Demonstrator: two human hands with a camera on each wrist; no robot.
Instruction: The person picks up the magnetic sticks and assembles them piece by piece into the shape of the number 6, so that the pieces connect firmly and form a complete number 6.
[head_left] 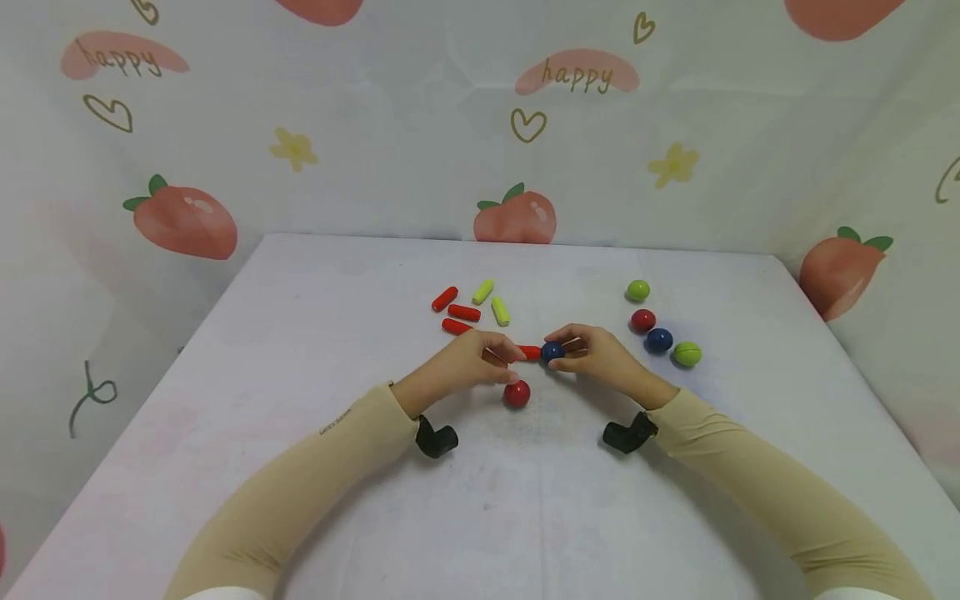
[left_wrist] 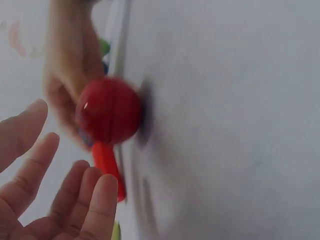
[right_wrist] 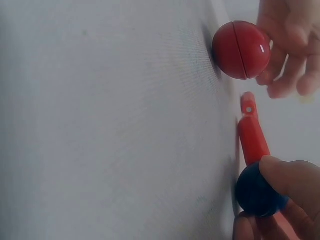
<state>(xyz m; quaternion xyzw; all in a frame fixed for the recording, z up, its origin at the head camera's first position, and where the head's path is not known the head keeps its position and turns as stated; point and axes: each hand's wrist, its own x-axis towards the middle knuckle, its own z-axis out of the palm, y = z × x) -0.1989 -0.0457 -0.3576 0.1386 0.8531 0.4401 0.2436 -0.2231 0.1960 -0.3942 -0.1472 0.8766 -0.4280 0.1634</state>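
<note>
My right hand pinches a dark blue ball between thumb and fingers, low over the table. The ball meets the end of a red stick; whether they are joined I cannot tell. My left hand hovers around the stick's other end, its fingers relaxed and apart, holding nothing. A red ball with a seam round it lies on the table just in front of the left fingertips. In the right wrist view another red piece with a small hole shows behind the stick.
Several red sticks and two yellow-green sticks lie behind the left hand. Past the right hand are a red ball, a blue ball and two green balls. A printed cloth backdrop hangs behind the white table.
</note>
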